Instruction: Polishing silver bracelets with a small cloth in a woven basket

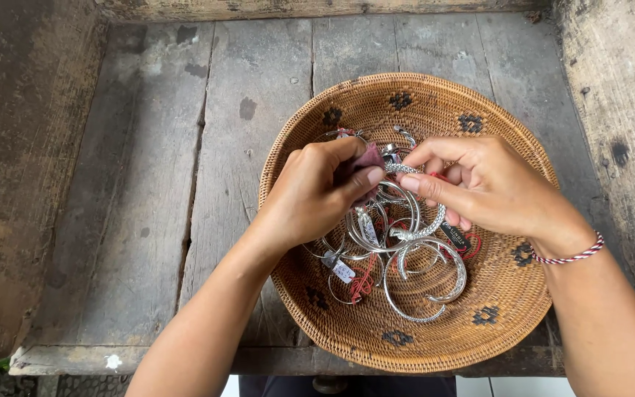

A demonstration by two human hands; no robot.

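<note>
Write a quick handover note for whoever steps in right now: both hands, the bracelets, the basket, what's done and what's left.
Left hand: pinches a small dark cloth against a silver bangle.
Right hand: holds that same bangle from the other side.
Remaining silver bangles, some tagged, lie heaped in the woven basket on the worn wooden table.
Done: one bangle lifted and being rubbed.
Left: I cannot tell which of the heap are already wiped.
</note>
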